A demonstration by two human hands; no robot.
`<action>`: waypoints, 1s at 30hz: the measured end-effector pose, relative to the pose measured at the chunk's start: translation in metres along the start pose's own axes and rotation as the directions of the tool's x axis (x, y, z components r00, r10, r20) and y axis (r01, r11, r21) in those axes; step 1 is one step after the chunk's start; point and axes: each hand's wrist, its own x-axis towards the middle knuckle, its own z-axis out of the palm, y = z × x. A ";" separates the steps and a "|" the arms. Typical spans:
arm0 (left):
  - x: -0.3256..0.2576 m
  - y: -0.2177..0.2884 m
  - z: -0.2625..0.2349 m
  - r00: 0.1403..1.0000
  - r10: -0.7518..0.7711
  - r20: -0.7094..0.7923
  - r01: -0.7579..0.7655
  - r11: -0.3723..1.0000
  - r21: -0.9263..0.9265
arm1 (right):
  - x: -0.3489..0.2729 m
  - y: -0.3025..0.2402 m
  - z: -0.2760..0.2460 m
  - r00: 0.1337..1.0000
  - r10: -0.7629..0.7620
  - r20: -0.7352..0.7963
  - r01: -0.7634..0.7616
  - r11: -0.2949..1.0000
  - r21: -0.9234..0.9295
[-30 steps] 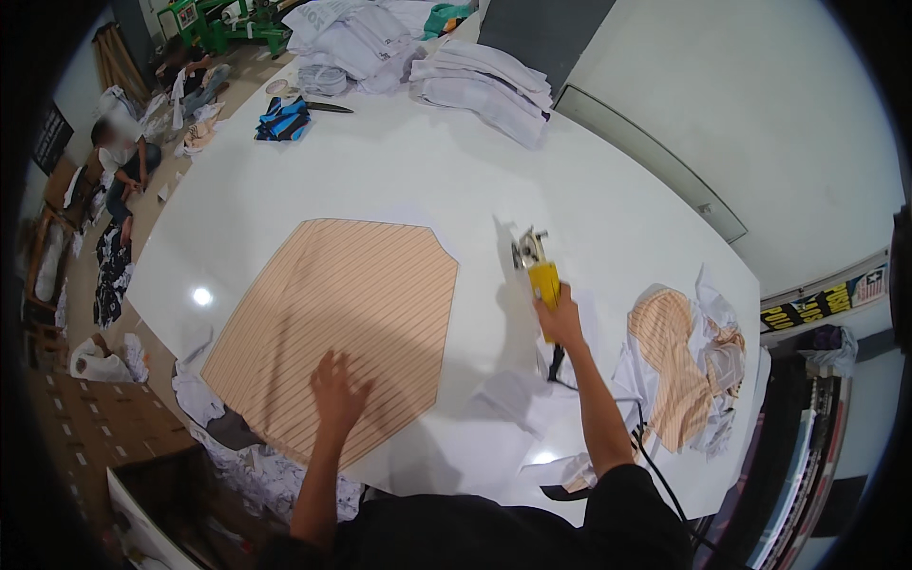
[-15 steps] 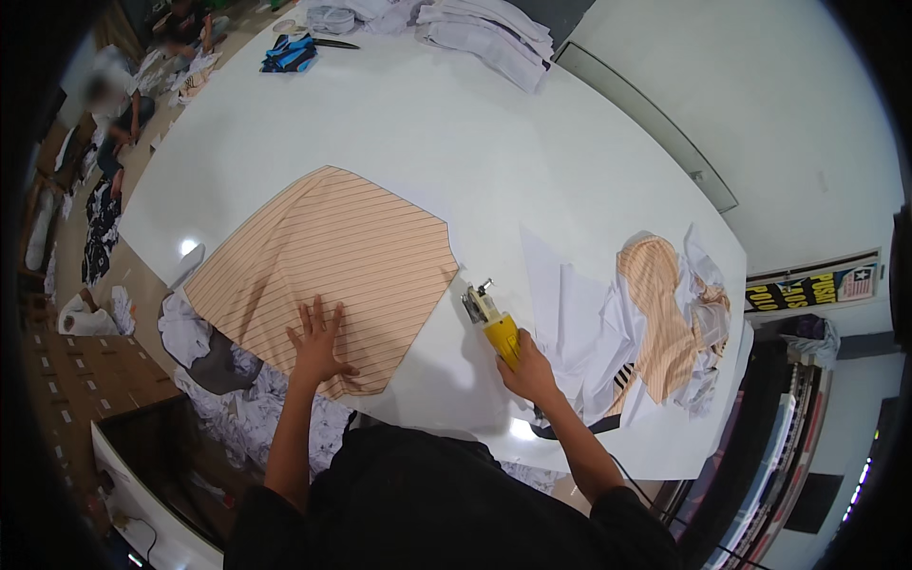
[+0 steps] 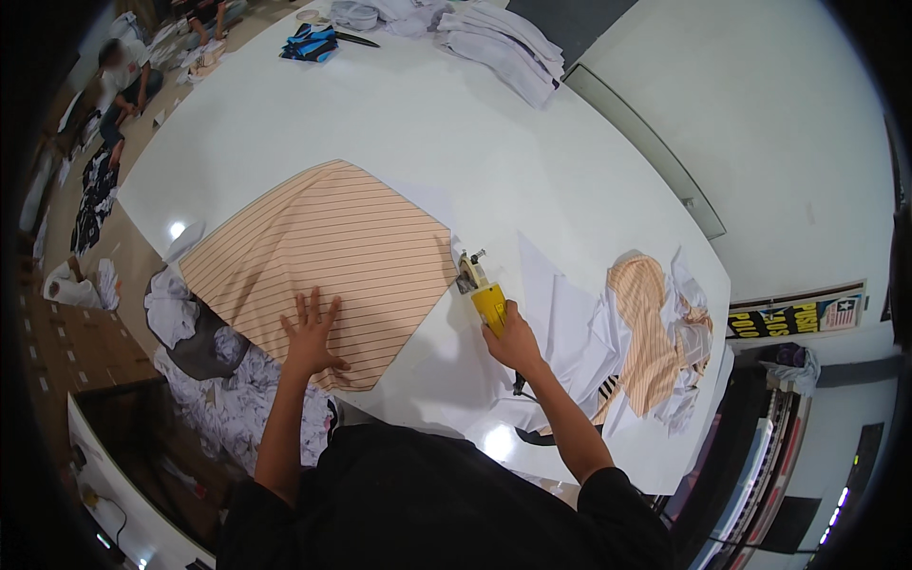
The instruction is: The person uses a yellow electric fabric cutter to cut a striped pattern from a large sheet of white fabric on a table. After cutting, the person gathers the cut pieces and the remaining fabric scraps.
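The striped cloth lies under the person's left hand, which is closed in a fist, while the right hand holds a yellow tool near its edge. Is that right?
Not quite: the head view shows the left hand open, its fingers spread over the striped cloth. The right hand does hold the yellow tool near its edge.

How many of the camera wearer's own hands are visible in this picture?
2: the left hand rests on the striped fabric; the right hand grips the yellow cutter by the fabric's right edge.
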 end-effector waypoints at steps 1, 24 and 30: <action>-0.001 0.000 0.001 1.000 0.003 -0.003 -0.003 1.000 -0.006 | -0.002 0.000 0.002 1.000 0.008 0.002 -0.008 1.000 0.003; 0.000 0.000 -0.004 1.000 -0.006 0.012 0.006 1.000 -0.012 | 0.044 -0.024 0.015 0.995 -0.006 -0.100 0.011 0.999 0.049; -0.004 -0.001 -0.003 1.000 -0.004 -0.007 0.004 1.000 -0.022 | 0.060 -0.041 0.021 0.991 0.042 -0.131 -0.037 0.999 0.036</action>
